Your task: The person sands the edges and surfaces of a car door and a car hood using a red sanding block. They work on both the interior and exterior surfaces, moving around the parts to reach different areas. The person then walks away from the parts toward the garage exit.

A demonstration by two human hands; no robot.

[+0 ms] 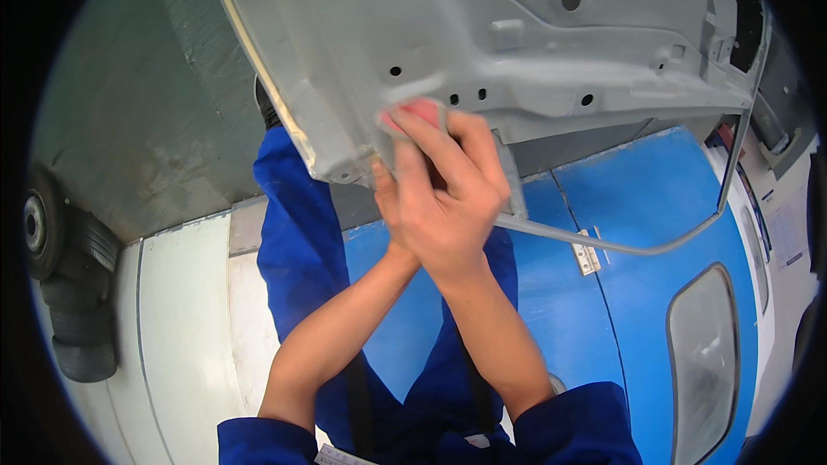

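Here, two hands [452, 194] [390, 208], one red pad [425, 109], one grey panel [345, 26].

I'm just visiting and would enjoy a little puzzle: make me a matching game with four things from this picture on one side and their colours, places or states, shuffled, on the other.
Things:
1. Pad
2. Metal panel
3. Tyres
4. Trousers

Descriptions:
A. Dark, grouped at the far left of the view
B. Blue, worn by the person
C. Pinkish red, partly covered by the right hand
D. Grey, with several holes through it

Right pairs: 1-C, 2-D, 3-A, 4-B
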